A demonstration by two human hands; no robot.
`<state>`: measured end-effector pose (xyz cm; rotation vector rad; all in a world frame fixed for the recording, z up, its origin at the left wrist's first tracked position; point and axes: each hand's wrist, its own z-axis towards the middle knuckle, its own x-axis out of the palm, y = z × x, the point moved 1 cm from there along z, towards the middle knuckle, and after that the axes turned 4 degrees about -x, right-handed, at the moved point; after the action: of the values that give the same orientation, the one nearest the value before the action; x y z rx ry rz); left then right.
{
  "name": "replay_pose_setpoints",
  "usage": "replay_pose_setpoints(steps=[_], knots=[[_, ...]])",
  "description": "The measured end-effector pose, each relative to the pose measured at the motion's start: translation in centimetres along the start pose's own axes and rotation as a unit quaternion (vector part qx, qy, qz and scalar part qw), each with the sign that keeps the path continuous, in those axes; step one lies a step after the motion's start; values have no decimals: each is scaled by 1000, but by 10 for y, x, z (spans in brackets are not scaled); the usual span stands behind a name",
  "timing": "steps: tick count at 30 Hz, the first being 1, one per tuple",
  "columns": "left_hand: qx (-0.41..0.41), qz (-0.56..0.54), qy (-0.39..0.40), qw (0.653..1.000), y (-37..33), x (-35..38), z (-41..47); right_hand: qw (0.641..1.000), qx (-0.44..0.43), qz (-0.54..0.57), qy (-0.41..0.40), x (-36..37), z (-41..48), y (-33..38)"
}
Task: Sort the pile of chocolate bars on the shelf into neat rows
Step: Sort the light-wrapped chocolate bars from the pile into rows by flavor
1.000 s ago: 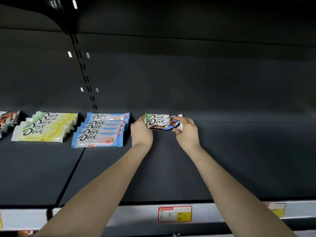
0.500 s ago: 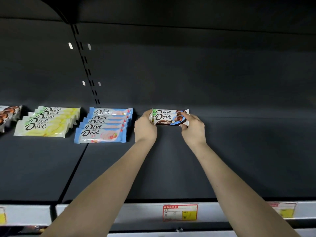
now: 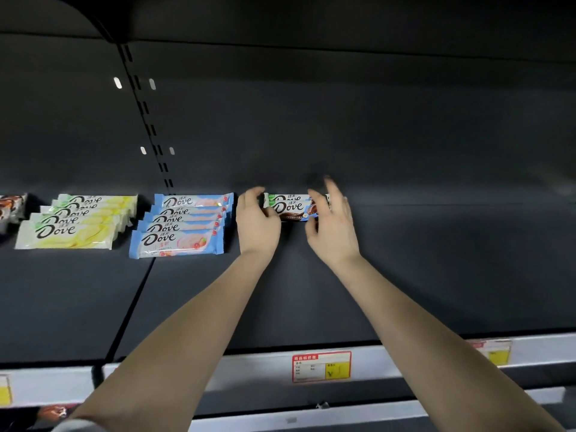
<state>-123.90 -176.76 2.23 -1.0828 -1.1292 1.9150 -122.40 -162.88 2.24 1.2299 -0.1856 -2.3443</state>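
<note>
Inspection of the dark shelf (image 3: pixel 436 275): one brown-and-white Dove bar (image 3: pixel 293 207) is lying flat at the back, label up, long side running left to right. Near its left, five blue Dove bars (image 3: pixel 184 226) are sitting in an overlapping front-to-back row. Further left, several yellow-green Dove bars (image 3: pixel 78 222) are lying in a similar, slightly fanned row. Brown-wrapped bars (image 3: pixel 11 207) are showing at the left edge, cut off.

dim shelf, motion-blurred fingers, wide-angle edge bending
</note>
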Motion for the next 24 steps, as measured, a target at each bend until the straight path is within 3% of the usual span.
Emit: replay_pose_setpoints(steps=[5, 8, 24], knots=[[123, 71, 44, 989, -8, -29, 4, 992, -84, -56, 75, -3, -3, 11], [159, 126, 23, 979, -4, -63, 21, 993, -69, -48, 87, -5, 1, 34], [133, 243, -83, 957, 64, -280, 66, 973, -182, 93, 110, 87, 43, 243]])
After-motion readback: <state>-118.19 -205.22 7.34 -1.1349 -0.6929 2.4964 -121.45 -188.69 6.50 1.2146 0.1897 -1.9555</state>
